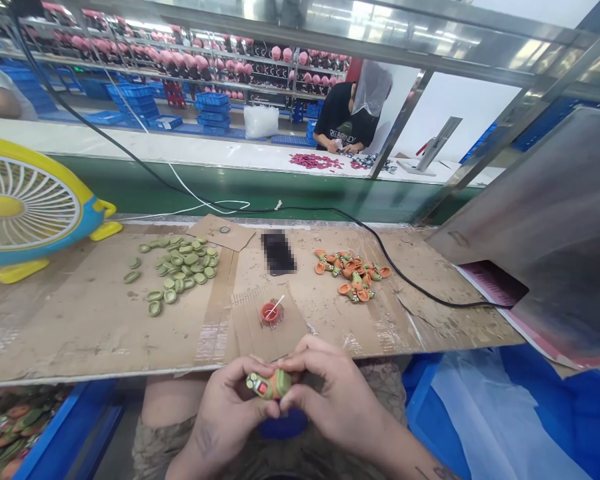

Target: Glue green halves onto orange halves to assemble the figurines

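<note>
Between both hands, just in front of the table's near edge, is a small green and orange figurine (269, 386) with a painted face at its left end and a green cap-like piece at its right. My left hand (230, 400) pinches the face end. The fingers and thumb of my right hand (325, 380) press on the green end. Beyond the hands stands a small red cup (269, 312) with a white stick (276, 305) in it. Green oval pieces (185, 263) are heaped at the left, and orange and green hollow figurine parts (353, 272) lie at the right.
A yellow and blue fan (27, 207) stands at the left. A dark phone-like slab (279, 253) lies mid-table. A black cable (380, 243) crosses to a grey metal box (545, 233). Blue bins (65, 427) flank my legs. Across the divider, a co-worker (347, 113) handles small pieces.
</note>
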